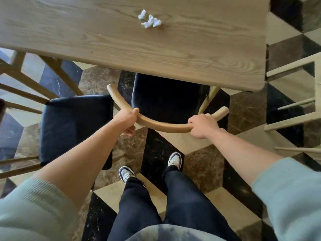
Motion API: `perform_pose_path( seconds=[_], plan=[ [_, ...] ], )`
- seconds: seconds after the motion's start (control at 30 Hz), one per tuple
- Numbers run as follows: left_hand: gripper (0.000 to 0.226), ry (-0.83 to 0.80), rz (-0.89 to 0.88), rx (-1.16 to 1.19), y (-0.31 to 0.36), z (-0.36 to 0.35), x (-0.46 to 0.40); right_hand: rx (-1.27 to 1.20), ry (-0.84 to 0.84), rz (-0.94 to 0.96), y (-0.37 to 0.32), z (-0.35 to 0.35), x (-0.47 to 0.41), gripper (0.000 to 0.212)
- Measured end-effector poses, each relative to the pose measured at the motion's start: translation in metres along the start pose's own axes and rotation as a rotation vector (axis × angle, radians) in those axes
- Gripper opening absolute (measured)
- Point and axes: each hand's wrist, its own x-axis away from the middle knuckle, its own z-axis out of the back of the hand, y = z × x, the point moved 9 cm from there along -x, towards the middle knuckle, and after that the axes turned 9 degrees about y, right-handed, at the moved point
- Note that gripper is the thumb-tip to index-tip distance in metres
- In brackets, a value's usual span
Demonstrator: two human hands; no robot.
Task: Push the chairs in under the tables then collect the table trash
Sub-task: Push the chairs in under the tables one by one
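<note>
A chair with a dark seat (166, 100) and a curved wooden back rail (165, 126) stands in front of me, its seat partly under the wooden table (173, 54). My left hand (127, 121) grips the left part of the rail. My right hand (202, 126) grips the right part. Crumpled white paper trash (149, 20) lies on the table top, far from both hands.
A second chair with a dark seat (73, 129) stands to the left, beside the table and out from under it. Pale wooden chair or stool frames (293, 105) stand at the right. My feet are on the patterned tile floor (199, 167) behind the chair.
</note>
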Motion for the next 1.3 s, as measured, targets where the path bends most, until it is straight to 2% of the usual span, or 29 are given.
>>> perform_pose_path(
  seconds=[0.13, 0.23, 0.3, 0.4, 0.5, 0.63, 0.7, 0.97, 1.17, 1.3],
  plan=[
    [0.052, -0.038, 0.023, -0.104, 0.017, -0.037, 0.017, -0.028, -0.021, 0.022, 0.039, 0.005, 0.004, 0.013],
    [0.06, -0.05, -0.012, -0.196, 0.025, -0.049, 0.027, 0.031, -0.04, 0.056, 0.043, 0.005, 0.009, 0.018],
    [0.069, -0.089, -0.032, -0.231, 0.026, -0.051, 0.036, 0.023, -0.121, 0.04, 0.043, 0.001, 0.011, 0.026],
    [0.07, -0.126, -0.031, -0.202, 0.026, -0.041, 0.046, -0.195, -0.229, -0.001, 0.034, -0.001, 0.006, 0.039],
    [0.066, -0.106, -0.061, -0.129, 0.028, -0.018, 0.047, -0.418, -0.205, 0.002, 0.009, 0.015, -0.005, 0.043],
    [0.058, -0.037, -0.077, -0.023, -0.005, 0.053, 0.043, -0.49, -0.082, 0.058, -0.081, 0.051, -0.023, 0.025],
    [0.053, -0.016, -0.077, 0.01, -0.029, 0.09, 0.036, -0.479, -0.087, 0.089, -0.13, 0.057, -0.028, 0.015],
    [0.044, 0.195, -0.108, -0.022, -0.152, 0.263, 0.007, -0.465, -0.071, 0.206, -0.342, 0.069, -0.011, 0.021],
    [0.039, 0.319, -0.169, -0.064, -0.179, 0.352, -0.011, -0.466, -0.139, 0.234, -0.44, 0.057, -0.02, 0.019],
    [0.029, 0.422, -0.122, -0.05, -0.212, 0.413, -0.025, -0.439, -0.211, 0.274, -0.512, 0.038, -0.05, 0.021]
  ],
)
